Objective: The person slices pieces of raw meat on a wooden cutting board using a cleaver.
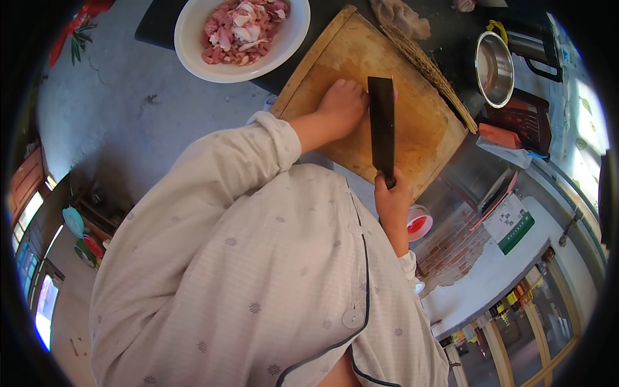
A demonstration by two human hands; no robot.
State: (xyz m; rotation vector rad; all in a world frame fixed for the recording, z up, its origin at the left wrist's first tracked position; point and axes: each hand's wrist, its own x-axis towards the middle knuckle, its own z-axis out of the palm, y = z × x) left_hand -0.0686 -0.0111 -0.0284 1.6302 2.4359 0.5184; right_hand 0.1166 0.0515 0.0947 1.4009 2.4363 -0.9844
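My right hand (393, 197) is wrapped around the handle of a dark, broad-bladed cleaver (382, 122). Its blade stands over a worn wooden cutting board (419, 151) and points away from me. Just left of the blade, my left hand (345, 103) rests on the board with its fingers curled down, closed over a piece of meat (395, 95). Only a small pink bit of that meat shows past the blade; the hand and cleaver hide the rest. Beyond the board's left edge sits a white bowl (187, 55) holding cut pink meat (242, 32) with pale fatty pieces.
A crumpled cloth (403, 19) lies behind the board, with a woven strip (432, 74) along its far right edge. To the right stand a steel bowl (494, 71), a metal kettle (525, 45) and a dark red rack (525, 122). Below the board is a pink container (419, 224).
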